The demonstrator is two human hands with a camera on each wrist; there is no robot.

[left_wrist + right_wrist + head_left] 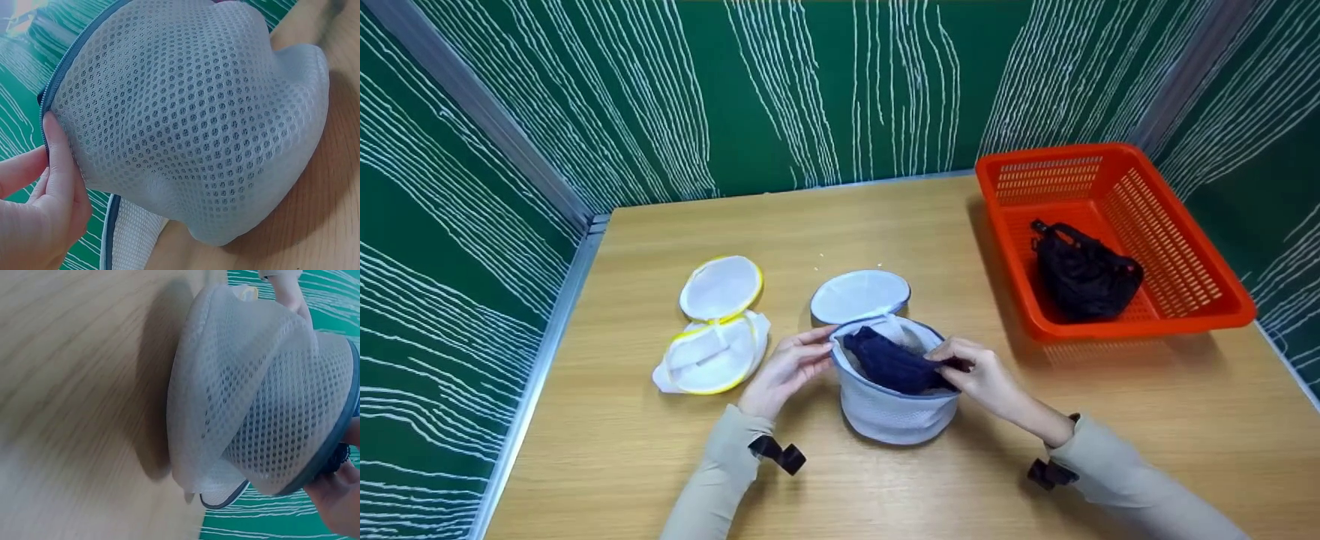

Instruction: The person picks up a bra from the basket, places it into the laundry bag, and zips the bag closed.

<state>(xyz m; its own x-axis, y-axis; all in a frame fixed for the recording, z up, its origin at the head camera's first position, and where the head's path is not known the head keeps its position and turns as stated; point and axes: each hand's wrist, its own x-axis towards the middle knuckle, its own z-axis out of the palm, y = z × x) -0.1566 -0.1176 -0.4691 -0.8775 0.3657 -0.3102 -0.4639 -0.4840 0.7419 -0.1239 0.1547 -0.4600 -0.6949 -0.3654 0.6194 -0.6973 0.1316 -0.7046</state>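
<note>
Mostly inside mesh bag (894, 417), pinched dark cloth (894, 364)

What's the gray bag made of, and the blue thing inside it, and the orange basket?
Gray bag: mesh fabric, probably synthetic, matte; rows of little holes show.
Blue thing: soft-looking, matte cloth, since it bunches and creases; I can't tell which fibre.
Orange basket: likely hard plastic, smooth and slightly shiny, with stiff slotted walls.

Long beige sleeves (711, 472), black wrist straps (766, 447) with small black blocks (792, 460)
</note>
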